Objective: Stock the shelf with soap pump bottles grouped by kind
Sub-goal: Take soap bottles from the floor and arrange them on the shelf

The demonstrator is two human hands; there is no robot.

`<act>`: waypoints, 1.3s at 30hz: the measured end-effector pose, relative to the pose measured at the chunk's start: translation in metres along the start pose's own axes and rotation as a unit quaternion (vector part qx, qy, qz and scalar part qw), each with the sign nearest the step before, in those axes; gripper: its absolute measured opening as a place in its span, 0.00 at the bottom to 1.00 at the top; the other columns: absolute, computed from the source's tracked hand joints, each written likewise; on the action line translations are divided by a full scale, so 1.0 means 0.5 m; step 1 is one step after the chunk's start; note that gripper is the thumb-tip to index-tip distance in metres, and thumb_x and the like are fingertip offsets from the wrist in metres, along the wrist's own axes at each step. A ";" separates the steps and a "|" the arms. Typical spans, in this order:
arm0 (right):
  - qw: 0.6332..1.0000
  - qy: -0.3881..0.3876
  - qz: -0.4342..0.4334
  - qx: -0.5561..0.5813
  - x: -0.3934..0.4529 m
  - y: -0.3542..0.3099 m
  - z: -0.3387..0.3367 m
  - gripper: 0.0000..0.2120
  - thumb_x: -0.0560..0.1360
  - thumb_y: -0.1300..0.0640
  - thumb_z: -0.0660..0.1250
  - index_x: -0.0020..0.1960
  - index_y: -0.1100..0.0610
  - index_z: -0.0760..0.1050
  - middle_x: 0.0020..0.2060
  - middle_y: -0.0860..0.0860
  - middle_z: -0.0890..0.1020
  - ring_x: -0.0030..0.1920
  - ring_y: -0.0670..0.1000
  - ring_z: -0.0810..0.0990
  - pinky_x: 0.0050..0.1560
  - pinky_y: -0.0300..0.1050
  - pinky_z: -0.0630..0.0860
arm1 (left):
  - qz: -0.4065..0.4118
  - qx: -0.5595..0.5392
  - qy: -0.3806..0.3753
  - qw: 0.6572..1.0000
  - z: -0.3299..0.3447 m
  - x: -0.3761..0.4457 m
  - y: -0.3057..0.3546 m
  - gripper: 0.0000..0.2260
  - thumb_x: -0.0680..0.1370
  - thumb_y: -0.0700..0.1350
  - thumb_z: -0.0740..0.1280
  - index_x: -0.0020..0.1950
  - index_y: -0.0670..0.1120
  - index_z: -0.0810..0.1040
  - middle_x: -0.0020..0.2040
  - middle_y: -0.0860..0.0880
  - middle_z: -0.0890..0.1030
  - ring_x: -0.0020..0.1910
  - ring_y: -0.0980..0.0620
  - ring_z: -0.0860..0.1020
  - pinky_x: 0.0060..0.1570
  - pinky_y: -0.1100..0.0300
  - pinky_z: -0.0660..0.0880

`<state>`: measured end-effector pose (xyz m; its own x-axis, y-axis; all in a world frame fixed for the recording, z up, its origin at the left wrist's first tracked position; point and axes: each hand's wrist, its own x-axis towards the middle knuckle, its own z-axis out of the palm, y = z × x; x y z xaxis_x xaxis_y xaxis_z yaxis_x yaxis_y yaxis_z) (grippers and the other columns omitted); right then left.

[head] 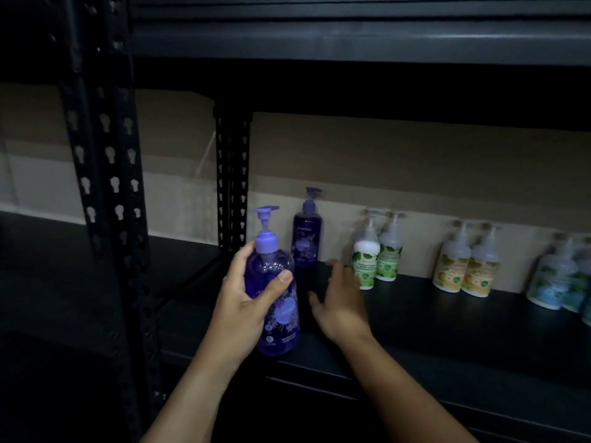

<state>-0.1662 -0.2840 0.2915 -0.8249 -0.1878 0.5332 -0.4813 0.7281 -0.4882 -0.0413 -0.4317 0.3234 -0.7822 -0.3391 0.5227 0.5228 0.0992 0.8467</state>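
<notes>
My left hand [246,302] grips a purple soap pump bottle [275,292] upright at the front left of the black shelf [447,318]. A second purple pump bottle [307,231] stands farther back by the wall. My right hand [339,298] hovers open over the shelf between the purple bottles and two white bottles with green labels [377,254]. To the right stand two bottles with orange labels [467,263], then bottles with blue-green labels [559,279] at the frame's edge.
A black perforated upright post [232,180] rises just left of the purple bottles, and a thicker post [108,174] stands nearer me on the left. The shelf above [351,43] hangs low overhead. The scene is dim.
</notes>
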 end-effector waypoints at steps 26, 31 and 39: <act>0.969 -0.235 -0.022 -0.079 0.009 -0.007 0.029 0.28 0.82 0.38 0.55 0.78 0.48 0.63 0.74 0.48 0.63 0.75 0.52 0.62 0.76 0.47 0.60 | 0.000 0.167 -0.056 0.984 -0.048 0.245 -0.138 0.28 0.76 0.52 0.73 0.74 0.62 0.67 0.69 0.49 0.77 0.68 0.51 0.76 0.73 0.49 0.71; 0.969 -0.233 -0.026 -0.081 0.010 -0.004 0.028 0.28 0.81 0.37 0.55 0.77 0.47 0.63 0.74 0.47 0.64 0.74 0.51 0.62 0.76 0.47 0.59 | 0.005 0.158 -0.063 0.985 -0.036 0.320 -0.202 0.25 0.81 0.44 0.70 0.75 0.55 0.67 0.67 0.51 0.78 0.65 0.54 0.78 0.70 0.49 0.74; 0.968 -0.234 -0.023 -0.082 0.009 -0.003 0.026 0.27 0.81 0.37 0.56 0.77 0.46 0.63 0.73 0.46 0.63 0.74 0.50 0.62 0.76 0.45 0.58 | 0.015 0.116 -0.012 0.993 0.003 0.378 -0.273 0.24 0.83 0.43 0.67 0.76 0.55 0.64 0.66 0.52 0.77 0.61 0.61 0.79 0.66 0.54 0.75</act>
<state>-0.1732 -0.2947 0.2858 -0.8660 -0.4734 0.1609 -0.4991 0.7995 -0.3342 -0.2609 -0.5078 0.3068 -0.7772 -0.3106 0.5472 0.4551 0.3231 0.8297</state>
